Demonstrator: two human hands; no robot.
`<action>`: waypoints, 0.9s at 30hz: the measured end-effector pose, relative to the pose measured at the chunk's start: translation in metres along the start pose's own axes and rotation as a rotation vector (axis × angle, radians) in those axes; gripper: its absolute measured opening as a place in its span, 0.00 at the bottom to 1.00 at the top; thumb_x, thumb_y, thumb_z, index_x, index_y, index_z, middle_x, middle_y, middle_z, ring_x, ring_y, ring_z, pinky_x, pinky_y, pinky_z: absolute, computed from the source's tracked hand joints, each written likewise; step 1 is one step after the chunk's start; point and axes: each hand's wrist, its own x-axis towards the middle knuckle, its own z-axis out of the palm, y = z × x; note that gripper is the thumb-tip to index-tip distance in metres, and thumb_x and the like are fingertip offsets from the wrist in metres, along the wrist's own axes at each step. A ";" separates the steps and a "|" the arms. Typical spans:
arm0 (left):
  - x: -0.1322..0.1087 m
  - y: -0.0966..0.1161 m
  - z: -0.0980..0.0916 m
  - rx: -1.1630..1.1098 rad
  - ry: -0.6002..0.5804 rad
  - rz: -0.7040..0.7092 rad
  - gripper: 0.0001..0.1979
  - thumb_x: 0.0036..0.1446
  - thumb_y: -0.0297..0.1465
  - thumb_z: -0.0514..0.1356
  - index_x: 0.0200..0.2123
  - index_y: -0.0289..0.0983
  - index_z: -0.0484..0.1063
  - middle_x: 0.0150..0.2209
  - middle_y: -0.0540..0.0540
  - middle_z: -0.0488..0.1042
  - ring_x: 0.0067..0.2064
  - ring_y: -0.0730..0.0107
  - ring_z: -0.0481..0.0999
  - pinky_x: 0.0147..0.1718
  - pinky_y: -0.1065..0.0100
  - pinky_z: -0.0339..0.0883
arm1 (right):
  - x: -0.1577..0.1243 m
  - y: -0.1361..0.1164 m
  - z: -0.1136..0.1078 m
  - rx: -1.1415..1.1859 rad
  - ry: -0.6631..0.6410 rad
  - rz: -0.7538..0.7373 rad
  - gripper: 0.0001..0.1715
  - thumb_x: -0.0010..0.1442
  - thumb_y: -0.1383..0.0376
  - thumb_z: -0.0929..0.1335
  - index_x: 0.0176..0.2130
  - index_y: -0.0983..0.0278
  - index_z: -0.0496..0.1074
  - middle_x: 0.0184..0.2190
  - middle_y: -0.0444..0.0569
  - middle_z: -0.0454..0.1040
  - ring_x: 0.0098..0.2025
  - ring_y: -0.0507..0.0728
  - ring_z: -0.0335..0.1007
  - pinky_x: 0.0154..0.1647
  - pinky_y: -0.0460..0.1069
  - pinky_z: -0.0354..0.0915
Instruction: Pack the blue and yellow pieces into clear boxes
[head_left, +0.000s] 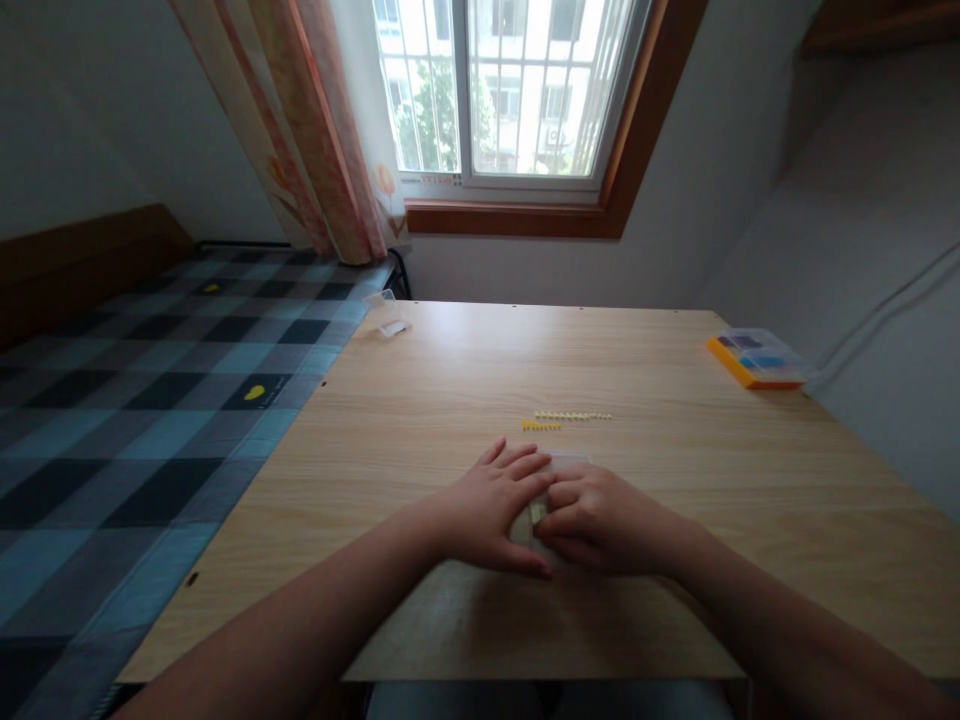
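A small clear plastic piece (571, 459), perhaps a tray or board, lies on the table under my hands, mostly hidden. My left hand (495, 508) rests at its left side, fingers stretched out and apart, thumb toward me. My right hand (596, 515) is over it from the right, its fingers curled in and pressed together. Beside those fingertips shows a pale yellow bit (537, 512); whether they hold it is hidden. Just beyond my hands lie a row of tiny yellow pieces (541, 426) and a longer row of tiny cream pieces (573, 416).
The wooden table (480, 370) reaches toward the window. At its far left corner stands a clear plastic container (386, 312). An orange case with a clear lid (757, 360) sits at the right edge by the wall. A checked bed (187, 420) borders the left side.
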 end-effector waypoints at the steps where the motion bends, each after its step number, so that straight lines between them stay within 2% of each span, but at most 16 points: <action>1: 0.000 0.000 0.000 -0.001 -0.003 -0.001 0.50 0.51 0.59 0.65 0.71 0.40 0.59 0.72 0.33 0.58 0.73 0.37 0.53 0.70 0.37 0.38 | 0.000 0.000 -0.001 0.012 0.003 -0.003 0.14 0.64 0.67 0.66 0.26 0.61 0.73 0.25 0.45 0.72 0.41 0.57 0.72 0.48 0.52 0.67; 8: 0.000 -0.001 0.001 0.011 -0.008 -0.004 0.51 0.50 0.60 0.65 0.70 0.41 0.59 0.72 0.34 0.58 0.73 0.38 0.52 0.71 0.38 0.36 | -0.003 -0.001 -0.012 -0.046 -0.005 0.072 0.14 0.63 0.70 0.65 0.27 0.61 0.75 0.27 0.46 0.76 0.32 0.54 0.71 0.40 0.50 0.67; 16: 0.001 0.000 -0.001 0.002 -0.017 -0.007 0.50 0.51 0.60 0.65 0.70 0.40 0.60 0.72 0.33 0.58 0.73 0.37 0.53 0.71 0.37 0.36 | -0.005 0.001 -0.001 -0.079 0.077 0.123 0.15 0.64 0.66 0.68 0.25 0.62 0.74 0.31 0.45 0.81 0.33 0.54 0.74 0.39 0.49 0.67; 27: 0.000 0.000 0.000 -0.002 -0.005 -0.005 0.50 0.51 0.60 0.65 0.69 0.40 0.61 0.72 0.33 0.58 0.73 0.37 0.52 0.71 0.37 0.37 | -0.003 -0.003 0.004 -0.159 0.086 0.183 0.14 0.61 0.69 0.69 0.23 0.62 0.73 0.30 0.45 0.80 0.30 0.53 0.72 0.33 0.48 0.62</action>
